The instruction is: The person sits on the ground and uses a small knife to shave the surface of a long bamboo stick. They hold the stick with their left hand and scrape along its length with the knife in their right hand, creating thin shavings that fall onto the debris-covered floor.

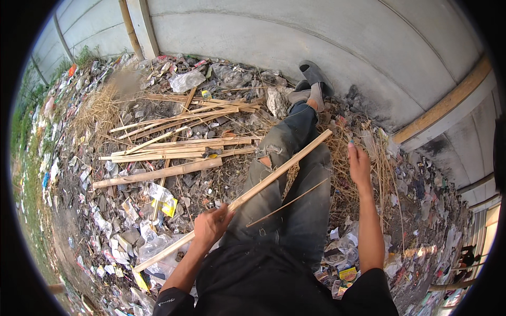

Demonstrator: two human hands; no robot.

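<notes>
My left hand point(211, 225) is wrapped around a long pale bamboo strip point(282, 169), gripping it below its middle. The strip slants across my legs, its far end beyond my knees and its near end over the litter at left. To the right of that far end, my right hand point(359, 164) is raised with its fingers closed. A tiny bluish tip shows at its fingertips; what it belongs to cannot be made out. Between my hands, a thin bamboo sliver point(287, 203) shows against my dark trousers point(305, 210); whether it rests on them is unclear.
Several split bamboo strips point(179, 150) lie piled at left, with a thicker bamboo piece point(158, 174) nearest me. Plastic litter and dry straw point(100, 108) cover the ground. A grey panel wall point(316, 31) stands beyond my sandals point(316, 78), beside a pale rock point(278, 101).
</notes>
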